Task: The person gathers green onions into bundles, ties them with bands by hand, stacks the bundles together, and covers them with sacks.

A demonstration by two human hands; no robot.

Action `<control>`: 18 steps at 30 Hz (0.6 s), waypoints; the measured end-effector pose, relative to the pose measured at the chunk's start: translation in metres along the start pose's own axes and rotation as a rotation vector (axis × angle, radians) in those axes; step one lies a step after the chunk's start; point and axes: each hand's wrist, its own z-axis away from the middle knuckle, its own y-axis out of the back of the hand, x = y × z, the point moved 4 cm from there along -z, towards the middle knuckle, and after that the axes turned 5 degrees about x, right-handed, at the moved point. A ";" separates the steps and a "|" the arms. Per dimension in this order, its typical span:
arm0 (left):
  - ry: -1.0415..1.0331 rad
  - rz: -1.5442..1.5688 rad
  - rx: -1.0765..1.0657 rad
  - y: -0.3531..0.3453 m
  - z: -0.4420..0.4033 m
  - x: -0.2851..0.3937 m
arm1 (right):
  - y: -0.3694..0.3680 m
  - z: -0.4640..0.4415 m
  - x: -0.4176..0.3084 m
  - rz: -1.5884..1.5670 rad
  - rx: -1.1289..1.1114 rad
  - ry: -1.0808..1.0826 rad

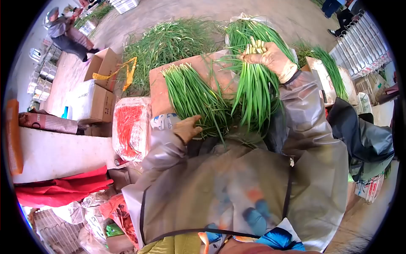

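Observation:
My right hand [272, 59], in a tan glove, is closed around the pale stem ends of a bunch of green stalks [256, 91], whose leaves hang down toward my lap. My left hand [187, 129], also gloved, rests at the lower left edge of a second bunch [194, 95], its fingers apart. That bunch lies on a brown board [158, 91], pale ends pointing away from me. Beyond the raised bunch, more long green stalks [241, 31] lie on a white sheet.
A loose green heap [169, 42] lies behind the board. Red ties [129, 129] on a white package sit at the left, near cardboard boxes [99, 101] and a yellow strap [130, 76]. Crates [361, 46] stand right. A person [67, 34] is at the upper left.

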 end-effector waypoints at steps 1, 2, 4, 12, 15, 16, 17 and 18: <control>0.132 0.107 -0.090 0.019 0.008 0.002 | -0.002 0.000 0.000 0.000 -0.007 -0.001; 0.261 0.212 -0.181 0.029 0.014 0.001 | -0.005 0.000 0.000 -0.001 -0.016 -0.021; 0.177 0.366 -0.003 0.041 0.010 0.004 | -0.012 -0.004 0.002 -0.034 -0.049 -0.014; -0.383 0.535 0.770 0.138 -0.017 0.077 | -0.047 -0.018 -0.020 0.505 0.140 -0.003; -0.417 0.941 0.605 0.163 -0.026 0.108 | -0.075 -0.025 -0.022 0.119 -0.030 0.043; -0.423 1.199 0.477 0.164 -0.031 0.116 | -0.087 -0.021 -0.032 -0.123 -0.040 0.007; -0.477 1.365 0.316 0.156 -0.043 0.117 | -0.100 -0.014 -0.046 -0.365 -0.053 -0.030; -0.416 1.505 0.249 0.145 -0.047 0.117 | -0.105 -0.011 -0.055 -0.398 -0.021 -0.025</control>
